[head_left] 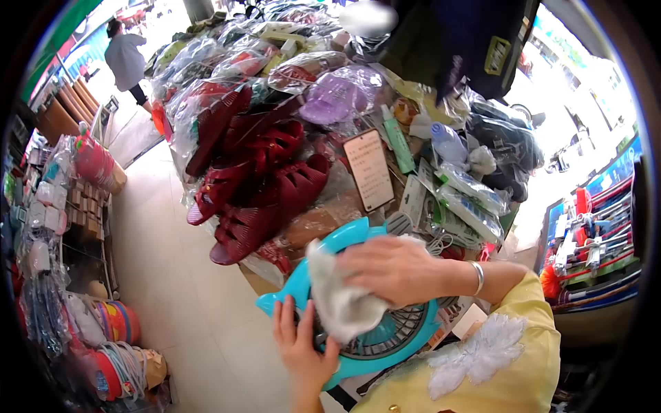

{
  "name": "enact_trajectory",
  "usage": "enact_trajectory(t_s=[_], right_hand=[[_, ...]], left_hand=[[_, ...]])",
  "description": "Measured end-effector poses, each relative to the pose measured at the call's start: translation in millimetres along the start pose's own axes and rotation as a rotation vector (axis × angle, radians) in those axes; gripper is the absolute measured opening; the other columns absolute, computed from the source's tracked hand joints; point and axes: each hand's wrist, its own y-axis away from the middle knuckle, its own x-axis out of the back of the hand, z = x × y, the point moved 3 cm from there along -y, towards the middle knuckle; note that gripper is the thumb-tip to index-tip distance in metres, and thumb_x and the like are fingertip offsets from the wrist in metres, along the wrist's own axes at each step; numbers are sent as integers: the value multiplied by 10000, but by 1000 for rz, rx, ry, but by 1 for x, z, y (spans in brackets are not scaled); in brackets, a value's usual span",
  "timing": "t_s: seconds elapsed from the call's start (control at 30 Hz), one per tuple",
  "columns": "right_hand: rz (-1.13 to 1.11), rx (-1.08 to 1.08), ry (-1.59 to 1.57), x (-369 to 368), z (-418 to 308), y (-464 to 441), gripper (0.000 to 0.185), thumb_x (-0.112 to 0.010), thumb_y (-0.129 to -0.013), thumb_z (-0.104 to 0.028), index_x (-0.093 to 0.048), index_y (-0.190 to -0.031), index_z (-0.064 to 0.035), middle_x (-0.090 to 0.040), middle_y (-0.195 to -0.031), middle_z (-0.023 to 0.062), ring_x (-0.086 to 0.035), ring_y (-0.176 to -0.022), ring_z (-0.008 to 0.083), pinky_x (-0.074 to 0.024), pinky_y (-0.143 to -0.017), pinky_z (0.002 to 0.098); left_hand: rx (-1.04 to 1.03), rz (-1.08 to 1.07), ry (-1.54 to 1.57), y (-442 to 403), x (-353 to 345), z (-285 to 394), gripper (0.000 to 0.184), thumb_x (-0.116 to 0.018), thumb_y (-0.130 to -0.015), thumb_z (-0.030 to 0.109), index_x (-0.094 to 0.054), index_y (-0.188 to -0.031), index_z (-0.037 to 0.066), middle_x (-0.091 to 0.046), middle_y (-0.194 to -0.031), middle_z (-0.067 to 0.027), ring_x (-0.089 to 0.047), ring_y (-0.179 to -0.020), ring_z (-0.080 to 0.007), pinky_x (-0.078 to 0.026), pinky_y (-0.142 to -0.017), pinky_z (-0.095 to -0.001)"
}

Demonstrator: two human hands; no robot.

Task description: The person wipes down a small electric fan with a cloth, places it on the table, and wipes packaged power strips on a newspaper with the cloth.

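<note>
A turquoise fan (413,337) with a dark round grille lies at the lower middle, close to the body. My left hand (303,344) rests on its left rim with the fingers spread. My right hand (389,268), slightly blurred and with a silver bangle at the wrist, is closed on a whitish cloth (344,303). The cloth lies over the upper left part of the grille and hides it there. Just beyond the fan are dark red sandals (272,199) and a framed card with writing (369,170).
A heap of plastic-wrapped goods (303,69) fills the area beyond the fan. Shelves of goods (51,227) stand at the left beside a tiled floor (179,275). A person (125,60) is at the upper left. Dark clothing (454,41) hangs overhead; a rack (595,241) is right.
</note>
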Motion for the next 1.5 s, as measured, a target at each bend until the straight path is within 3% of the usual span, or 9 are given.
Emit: enact_trajectory(t_s=[0.23, 0.37, 0.43, 0.57, 0.8, 1.03, 1.23, 1.37, 1.5], right_hand=[[227, 351, 119, -14, -41, 44, 330, -680, -758, -193, -650, -1074, -100, -537, -1295, 64, -533, -1031, 233, -467, -846, 374], [213, 74, 401, 1, 7, 93, 516, -729, -744, -139, -636, -1227, -292, -599, -1217, 44, -577, -1111, 243, -493, -876, 391], [269, -253, -112, 6, 30, 109, 327, -632, -803, -92, -714, -1097, -209, -598, -1175, 105, -565, -1135, 323, -484, -930, 396], [296, -73, 70, 9, -20, 118, 289, -647, -797, -114, -714, -1072, -171, -600, -1155, 108, -576, -1038, 311, -489, -872, 401], [451, 324, 202, -36, -99, 125, 365, -704, -671, -173, -696, -1036, -191, -596, -1053, 21, -564, -900, 230, -488, -789, 398], [634, -249, 243, -11, -35, 164, 346, -665, -704, -27, -704, -1040, -101, -591, -1168, 106, -549, -1044, 332, -434, -939, 457], [559, 131, 132, -84, -134, 166, 348, -693, -639, -233, -702, -986, -207, -598, -1127, 43, -555, -1047, 289, -409, -850, 473], [516, 281, 86, -92, -156, 168, 254, -655, -692, -254, -694, -940, -217, -560, -1336, 45, -521, -1206, 299, -397, -939, 482], [733, -118, 85, -78, -69, 177, 341, -676, -707, -178, -731, -1041, -139, -587, -1273, 126, -497, -1244, 348, -376, -977, 493]], left_hand=[[-138, 119, -107, 25, -8, 6, 524, -686, -746, 126, -623, -1256, 24, -422, -1489, -213, -342, -1400, -433, -289, -1138, -518], [-31, 232, 24, 37, -13, 7, 662, -724, -753, 110, -529, -1381, 47, -393, -1512, -198, -316, -1421, -408, -270, -1160, -479], [6, 342, -27, 39, -13, 9, 816, -773, -765, 184, -394, -1476, 55, -379, -1508, -228, -303, -1428, -390, -263, -1165, -462], [291, 261, 382, 49, -17, -12, 997, -821, -760, 290, -243, -1538, 55, -415, -1463, -225, -430, -1341, -316, -390, -1083, -407], [194, 286, 315, 76, -22, 3, 1058, -814, -736, 131, -157, -1565, 113, -458, -1415, -175, -523, -1229, -286, -475, -980, -371], [120, 412, 350, 114, -34, 25, 1081, -829, -706, 204, -172, -1552, 52, -409, -1380, -248, -442, -1281, -370, -387, -1068, -448], [94, 493, 196, 121, -40, 50, 1049, -824, -736, 172, -179, -1561, 105, -407, -1337, -240, -455, -1235, -389, -398, -1044, -470], [274, 493, 957, 135, -50, 30, 1081, -795, -779, 95, -68, -1578, 133, -357, -1472, -191, -419, -1323, -306, -407, -1069, -421], [362, 587, 1102, 152, -54, 15, 1072, -751, -817, 43, -8, -1582, 150, -331, -1500, -165, -418, -1324, -280, -421, -1063, -414]])
